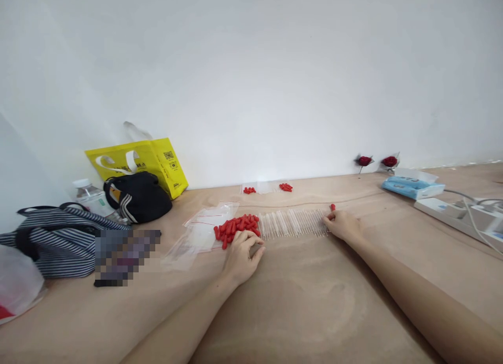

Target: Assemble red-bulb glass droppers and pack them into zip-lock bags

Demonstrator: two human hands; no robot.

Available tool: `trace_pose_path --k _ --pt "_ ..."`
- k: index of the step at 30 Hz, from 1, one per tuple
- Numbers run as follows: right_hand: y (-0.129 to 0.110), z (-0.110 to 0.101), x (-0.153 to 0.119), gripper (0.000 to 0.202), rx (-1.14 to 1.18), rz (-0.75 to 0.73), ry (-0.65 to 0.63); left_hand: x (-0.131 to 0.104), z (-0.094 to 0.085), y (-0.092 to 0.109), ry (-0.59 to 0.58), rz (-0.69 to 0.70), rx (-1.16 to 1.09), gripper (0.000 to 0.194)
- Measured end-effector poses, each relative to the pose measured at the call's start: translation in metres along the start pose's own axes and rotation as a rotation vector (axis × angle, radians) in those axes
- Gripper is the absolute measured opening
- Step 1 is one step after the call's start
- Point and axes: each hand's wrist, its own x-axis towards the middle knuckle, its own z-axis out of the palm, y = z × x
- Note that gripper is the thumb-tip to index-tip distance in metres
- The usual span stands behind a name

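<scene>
Left hand (240, 256) is at the near edge of a heap of small red rubber-like bulbs (234, 225), fingers curled; whether they grip anything cannot be told. Slender clear tubes (291, 222) lie side by side between the hands, long axes pointing roughly wallward. Right hand (342, 224), nearer their right end, has its fingertips drawn together; grip unconfirmed. One red bulb (332, 207) sits just beyond those fingertips.

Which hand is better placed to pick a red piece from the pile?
Left, I'd judge: the left hand is at the near edge of the red pile, while the right hand is at the opposite end of the clear sticks.
</scene>
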Motion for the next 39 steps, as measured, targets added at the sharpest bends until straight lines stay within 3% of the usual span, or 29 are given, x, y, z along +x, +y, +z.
trace_pose_path --k 10,14,18,23,33,39 --pt "-0.005 -0.002 0.002 0.038 -0.037 0.047 -0.042 0.009 -0.006 -0.003 0.135 -0.156 0.133 0.015" --pt "-0.006 -0.002 0.002 0.036 -0.011 0.008 0.021 0.032 -0.015 -0.014 0.069 -0.197 0.294 0.012" --pt "-0.009 0.006 -0.003 0.029 0.136 -0.227 0.177 0.056 -0.014 -0.026 -0.031 -0.151 0.301 0.011" --pt "-0.019 0.020 -0.023 0.023 0.220 -0.554 0.265 0.073 -0.005 -0.036 -0.164 -0.080 0.284 0.007" --pt "-0.031 0.017 -0.049 0.011 0.316 -0.858 0.213 0.075 -0.012 -0.024 -0.128 -0.116 0.327 0.007" --pt "-0.032 0.014 -0.054 0.009 0.308 -0.957 0.194 0.070 -0.006 -0.033 -0.134 -0.149 0.343 0.004"
